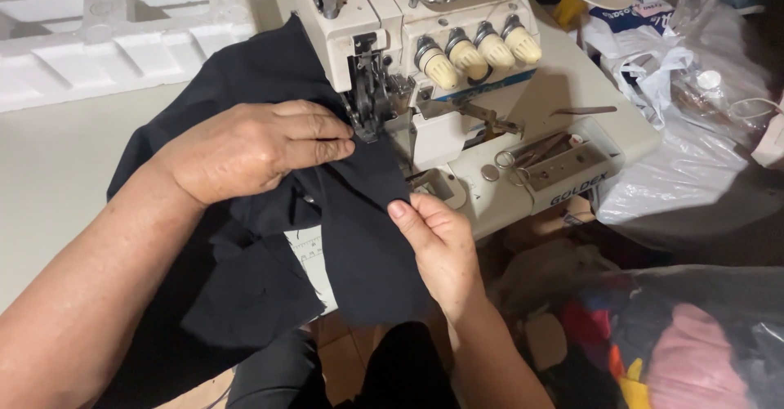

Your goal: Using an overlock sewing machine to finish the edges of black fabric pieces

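A dark navy piece of fabric [245, 74] lies across the table and runs under the presser foot [369, 98] of a cream overlock sewing machine [457, 17]. My left hand [253, 149] rests flat on the cloth, fingertips pressing it down just left of the presser foot. My right hand [437, 241] pinches the cloth's right edge in front of the machine, thumb on top. The fabric's lower end hangs over the table edge towards my lap.
White foam packing [122, 25] sits at the back left of the pale table [49, 164]. Four tension knobs [478, 49] line the machine's front. Clear plastic bags [694, 131] lie to the right, and a bag of coloured cloth [678, 344] lies lower right.
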